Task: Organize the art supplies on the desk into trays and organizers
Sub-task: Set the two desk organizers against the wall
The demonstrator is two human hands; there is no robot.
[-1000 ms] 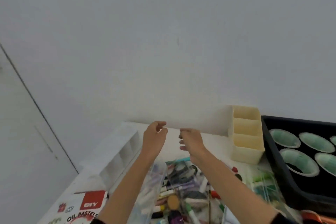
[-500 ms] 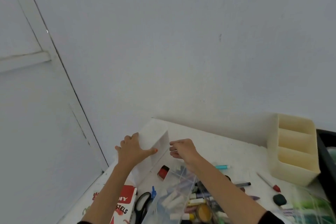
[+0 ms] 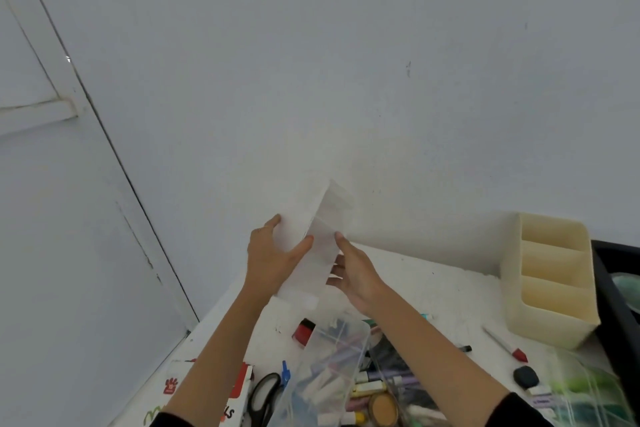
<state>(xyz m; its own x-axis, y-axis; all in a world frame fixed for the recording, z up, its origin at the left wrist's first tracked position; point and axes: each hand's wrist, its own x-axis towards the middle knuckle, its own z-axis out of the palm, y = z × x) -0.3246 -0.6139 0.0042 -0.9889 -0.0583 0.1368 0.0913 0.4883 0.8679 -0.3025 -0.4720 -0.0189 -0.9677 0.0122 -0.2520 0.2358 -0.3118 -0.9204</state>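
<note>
We are gripping a white organizer (image 3: 327, 218) between both hands over the desk's (image 3: 433, 291) far left corner. Our left hand (image 3: 273, 256) is clamping its left wall, thumb lying across the front, while our right hand (image 3: 355, 274) is pinching the opposite wall. The organizer is tilting steeply, and we cannot tell whether its low end is touching the surface. Just below it a small red container (image 3: 304, 331) and a clear tray (image 3: 332, 357) crammed with markers are sitting, with scissors (image 3: 265, 395) lying near the front edge and a cream organizer (image 3: 550, 281) standing toward the back right. The danger, as we are judging it, is that smooth plastic held only by its walls is liable to slip. A swinging low end could also be knocking over the red container or jarring the tray, since clutter is leaving little room to set it down.
</note>
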